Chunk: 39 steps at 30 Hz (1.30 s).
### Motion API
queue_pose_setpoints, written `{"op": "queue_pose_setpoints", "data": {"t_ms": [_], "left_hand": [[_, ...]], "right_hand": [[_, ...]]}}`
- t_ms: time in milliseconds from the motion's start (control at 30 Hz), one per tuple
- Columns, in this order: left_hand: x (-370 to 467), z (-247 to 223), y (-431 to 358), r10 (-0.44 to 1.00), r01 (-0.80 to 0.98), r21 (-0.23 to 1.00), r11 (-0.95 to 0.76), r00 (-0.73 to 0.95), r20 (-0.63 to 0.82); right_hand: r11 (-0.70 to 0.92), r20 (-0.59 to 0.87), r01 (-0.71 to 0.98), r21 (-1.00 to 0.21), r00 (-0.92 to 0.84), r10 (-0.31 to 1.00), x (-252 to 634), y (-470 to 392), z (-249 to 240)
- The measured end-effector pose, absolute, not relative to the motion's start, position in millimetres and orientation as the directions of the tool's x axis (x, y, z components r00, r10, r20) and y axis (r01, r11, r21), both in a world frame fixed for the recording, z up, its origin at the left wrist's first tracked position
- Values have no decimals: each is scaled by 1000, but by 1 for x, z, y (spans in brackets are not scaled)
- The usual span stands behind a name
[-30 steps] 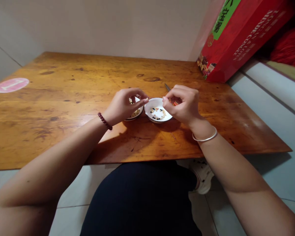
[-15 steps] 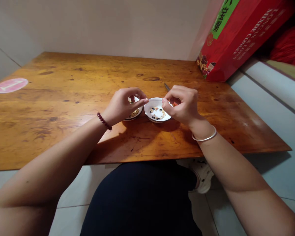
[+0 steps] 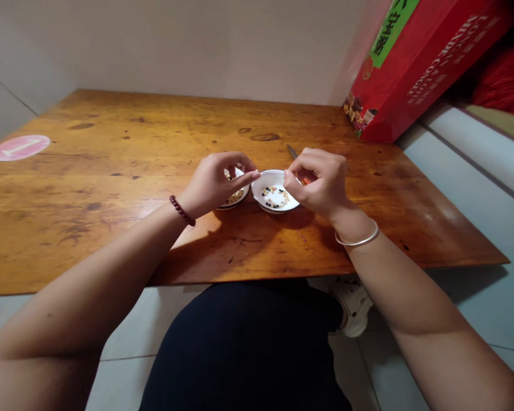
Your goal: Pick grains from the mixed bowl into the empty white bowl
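My left hand (image 3: 225,174) is closed in a pinch, with a tiny pale bead (image 3: 257,172) at the fingertips. Opposite it, my right hand (image 3: 319,178) pinches the end of a thin thread (image 3: 272,173) that runs between the hands. Below the thread stands a white bowl (image 3: 261,200) with small black, yellow and tan beads (image 3: 278,197) inside, lying roughly in a ring; whether they are strung I cannot tell. A second white bowl (image 3: 245,194), holding yellowish beads (image 3: 235,197), is partly hidden behind my left hand.
Beyond my right hand, a grey pointed tool (image 3: 292,151) lies on the wooden table (image 3: 154,142), with something orange-red (image 3: 306,180) partly hidden by that hand. A large red box (image 3: 411,68) stands at the back right. A pink sticker (image 3: 20,148) is at the left.
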<state>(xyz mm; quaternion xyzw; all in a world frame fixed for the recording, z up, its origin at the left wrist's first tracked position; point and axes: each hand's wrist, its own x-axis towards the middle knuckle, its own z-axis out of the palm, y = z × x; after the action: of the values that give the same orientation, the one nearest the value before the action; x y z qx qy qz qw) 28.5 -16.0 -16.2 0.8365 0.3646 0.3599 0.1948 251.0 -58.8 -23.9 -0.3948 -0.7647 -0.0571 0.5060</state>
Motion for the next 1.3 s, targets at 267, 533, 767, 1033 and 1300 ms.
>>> {"op": "queue_pose_setpoints", "data": {"t_ms": [267, 533, 767, 1033, 1300], "left_hand": [[28, -15, -18, 749, 472, 588, -657, 491, 444], [28, -16, -17, 755, 470, 596, -651, 478, 448], [29, -14, -18, 760, 487, 588, -646, 485, 433], [29, -16, -17, 758, 483, 588, -649, 482, 440], [28, -17, -17, 757, 483, 588, -649, 487, 436]], "right_hand": [[646, 781, 684, -339, -179, 599, 251, -59, -23], [618, 768, 717, -324, -182, 614, 251, -60, -21], [629, 770, 704, -331, -184, 611, 252, -59, -22], [614, 773, 728, -306, -186, 606, 251, -60, -21], [621, 767, 715, -320, -189, 613, 251, -60, -22]]}}
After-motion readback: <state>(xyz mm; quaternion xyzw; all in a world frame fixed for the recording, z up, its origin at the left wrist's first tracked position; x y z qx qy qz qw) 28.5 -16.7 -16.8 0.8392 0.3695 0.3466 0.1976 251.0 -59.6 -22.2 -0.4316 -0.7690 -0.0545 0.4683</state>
